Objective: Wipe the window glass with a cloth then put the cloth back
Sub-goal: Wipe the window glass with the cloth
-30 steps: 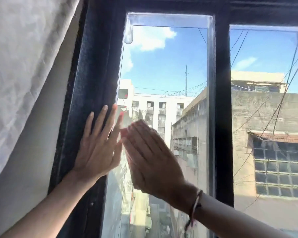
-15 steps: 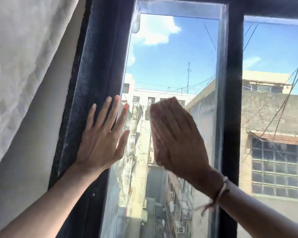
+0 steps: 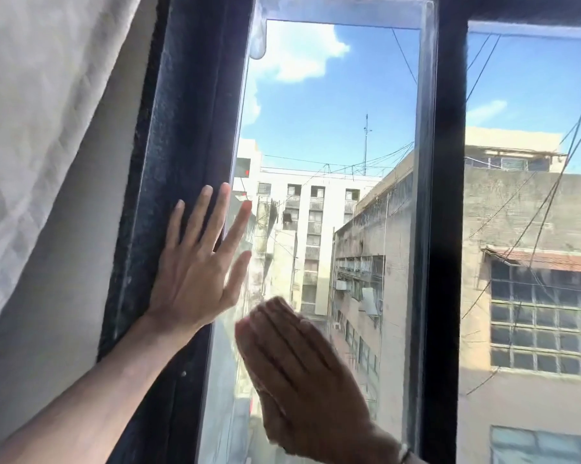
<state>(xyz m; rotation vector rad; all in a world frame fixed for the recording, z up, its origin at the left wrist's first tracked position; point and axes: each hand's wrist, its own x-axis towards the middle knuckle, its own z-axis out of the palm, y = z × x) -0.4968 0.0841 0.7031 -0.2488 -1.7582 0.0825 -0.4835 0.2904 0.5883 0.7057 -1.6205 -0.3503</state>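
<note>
Off to the left of both hands hangs a white curtain (image 3: pixel 38 135), then the left hand (image 3: pixel 198 262) is flat, fingers spread, on the dark frame (image 3: pixel 182 128) edge. Just right and lower, the right hand (image 3: pixel 302 373) presses flat on the window glass (image 3: pixel 332 128), fingers together; can't make out a cloth under it.
</note>
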